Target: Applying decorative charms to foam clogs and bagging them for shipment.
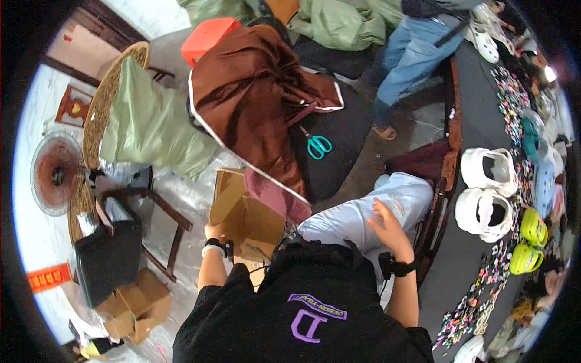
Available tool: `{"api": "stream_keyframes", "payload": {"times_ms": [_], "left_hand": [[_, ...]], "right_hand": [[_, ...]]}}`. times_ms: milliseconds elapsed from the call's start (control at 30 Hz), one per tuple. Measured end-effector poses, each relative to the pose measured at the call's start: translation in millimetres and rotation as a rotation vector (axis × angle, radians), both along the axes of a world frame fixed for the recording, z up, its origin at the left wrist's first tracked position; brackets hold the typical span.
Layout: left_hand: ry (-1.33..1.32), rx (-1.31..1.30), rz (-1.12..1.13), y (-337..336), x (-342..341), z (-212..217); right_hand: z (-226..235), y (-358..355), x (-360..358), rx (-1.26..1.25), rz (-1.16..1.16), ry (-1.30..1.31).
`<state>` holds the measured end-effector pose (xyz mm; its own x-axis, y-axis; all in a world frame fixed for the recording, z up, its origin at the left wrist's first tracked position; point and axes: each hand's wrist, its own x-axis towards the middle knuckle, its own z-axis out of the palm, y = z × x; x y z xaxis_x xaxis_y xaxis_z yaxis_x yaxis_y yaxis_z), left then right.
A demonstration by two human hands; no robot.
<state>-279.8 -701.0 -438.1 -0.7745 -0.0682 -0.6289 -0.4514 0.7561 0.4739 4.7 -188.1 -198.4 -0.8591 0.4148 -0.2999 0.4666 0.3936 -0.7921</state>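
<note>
My left hand [214, 232] is closed on the left edge of an open cardboard box [233, 196], with its fingers partly hidden. Holding nothing, my right hand [388, 227] has its fingers apart above a light blue cloth [345, 219]. A brown cloth with a white edge [242, 91] is draped just beyond the box. Pinkish-red cloth [272, 193] hangs over the box's right side. Teal-handled scissors [319, 146] lie on a dark surface beyond my hands.
Along the right runs a dark table [445, 284] with white clogs [484, 212], yellow-green clogs [528, 257] and many small colourful pieces [484, 278]. A person in jeans [405, 66] stands at the far right. Left are a fan [57, 175], a dark chair [109, 254] and another box [136, 305].
</note>
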Motion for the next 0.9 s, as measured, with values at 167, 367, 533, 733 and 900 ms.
{"api": "stream_keyframes", "payload": {"times_ms": [167, 367, 533, 733, 900], "left_hand": [[0.320, 0.540, 0.272, -130, 10, 1], [-0.205, 0.249, 0.499, 33, 28, 16], [-0.142, 0.260, 0.484, 33, -4, -11], [0.198, 0.462, 0.305, 106, -50, 1], [0.683, 0.579, -0.385, 244, -72, 122]], "right_hand": [[19, -5, -11, -0.125, 0.000, 0.041], [41, -10, 13, -0.019, -0.111, -0.040], [84, -17, 30, -0.109, -0.183, -0.023], [163, -14, 74, -0.267, -0.220, 0.169], [215, 10, 147, -0.240, -0.470, 0.399]]}}
